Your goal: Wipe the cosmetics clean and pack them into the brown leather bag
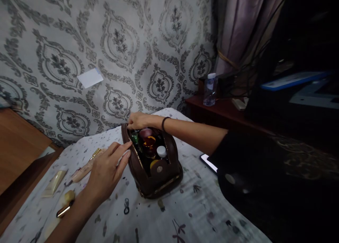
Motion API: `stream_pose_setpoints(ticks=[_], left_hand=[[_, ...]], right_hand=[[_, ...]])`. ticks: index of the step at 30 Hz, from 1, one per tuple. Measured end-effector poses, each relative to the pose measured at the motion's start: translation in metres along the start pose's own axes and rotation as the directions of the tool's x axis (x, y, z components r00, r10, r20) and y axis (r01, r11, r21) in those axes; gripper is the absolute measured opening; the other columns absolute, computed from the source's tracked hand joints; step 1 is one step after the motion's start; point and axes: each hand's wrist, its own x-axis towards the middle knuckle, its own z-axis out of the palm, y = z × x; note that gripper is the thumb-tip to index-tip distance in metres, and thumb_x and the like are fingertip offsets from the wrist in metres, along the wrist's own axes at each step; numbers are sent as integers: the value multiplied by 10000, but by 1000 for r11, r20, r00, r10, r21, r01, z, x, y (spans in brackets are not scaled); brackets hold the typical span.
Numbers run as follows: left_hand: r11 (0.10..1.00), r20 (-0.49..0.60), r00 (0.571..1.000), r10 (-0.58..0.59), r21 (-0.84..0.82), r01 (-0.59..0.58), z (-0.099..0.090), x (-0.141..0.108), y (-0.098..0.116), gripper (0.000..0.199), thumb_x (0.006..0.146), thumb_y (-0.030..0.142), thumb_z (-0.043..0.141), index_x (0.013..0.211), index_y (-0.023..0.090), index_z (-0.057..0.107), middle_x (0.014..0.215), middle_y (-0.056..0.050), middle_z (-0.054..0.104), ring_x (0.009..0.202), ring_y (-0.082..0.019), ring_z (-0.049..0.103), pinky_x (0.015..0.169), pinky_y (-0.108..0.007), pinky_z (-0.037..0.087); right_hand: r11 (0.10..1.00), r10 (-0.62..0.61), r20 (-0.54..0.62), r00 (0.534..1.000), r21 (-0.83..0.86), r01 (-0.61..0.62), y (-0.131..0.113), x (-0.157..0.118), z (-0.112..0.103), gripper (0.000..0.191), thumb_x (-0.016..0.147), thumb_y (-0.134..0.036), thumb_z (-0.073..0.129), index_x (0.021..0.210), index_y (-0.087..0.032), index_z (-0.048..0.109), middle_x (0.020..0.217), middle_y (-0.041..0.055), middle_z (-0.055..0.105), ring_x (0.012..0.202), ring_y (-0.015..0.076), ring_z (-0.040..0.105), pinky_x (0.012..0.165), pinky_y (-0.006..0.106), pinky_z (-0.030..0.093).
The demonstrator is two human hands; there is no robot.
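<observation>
A brown cosmetic bag (159,186) stands unzipped on the bed, its gold zipper teeth showing along the opening. Inside are a white-capped bottle (161,151), an amber round container (149,144), a green item (135,137) and a pinkish one (145,132). My left hand (106,169) pinches the bag's left rim between thumb and forefinger. At the far end, my right hand (137,120) is closed on the bag's edge by the zipper; its fingertips are partly hidden. A dark band circles the right wrist.
On the patterned sheet (127,221), left of my left arm, lie a cream tube (54,183), a beige tube (82,171), a gold-coloured stick (95,153) and a makeup brush (65,209). A phone (209,163) lies right. A water bottle (210,89) stands on the red-brown table (206,110).
</observation>
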Motion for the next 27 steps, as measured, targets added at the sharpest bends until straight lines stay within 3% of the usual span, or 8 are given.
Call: stream_pose_setpoints(ticks=[8, 14, 18, 27], left_hand=[[1000, 24, 1000, -1, 2, 1, -3, 1, 2, 341, 1020, 344, 375, 1222, 207, 614, 892, -41, 627, 771, -167, 629, 713, -293, 503], [1000, 30, 999, -13, -1, 13, -2, 0, 2, 347, 1025, 344, 368, 1243, 209, 602, 905, -37, 609, 795, -164, 636, 725, -291, 492], [1000, 12, 1000, -1, -16, 1, 0, 0, 2, 354, 1029, 346, 359, 1237, 197, 603, 918, -38, 606, 810, -162, 645, 739, -290, 491], [999, 23, 1000, -13, -31, 13, 0, -1, 1, 363, 1029, 359, 351, 1234, 205, 607, 904, -36, 585, 807, -168, 629, 736, -296, 487]], right_hand=[[992, 117, 85, 990, 30, -120, -10, 6, 3, 285, 839, -144, 554, 1053, -28, 703, 960, 153, 731, 768, 197, 672, 558, 218, 439], [986, 144, 155, 977, 57, -154, -10, 1, -7, 244, 840, -164, 563, 995, -69, 725, 875, 84, 724, 670, 147, 642, 548, 201, 458], [983, 168, 137, 976, 55, -177, -10, 2, -10, 248, 809, -164, 593, 1002, -88, 731, 862, 57, 718, 672, 138, 641, 537, 188, 451], [967, 216, 41, 976, 128, -219, -4, 22, 2, 209, 683, -160, 703, 879, -101, 742, 703, 57, 714, 717, 208, 681, 580, 218, 505]])
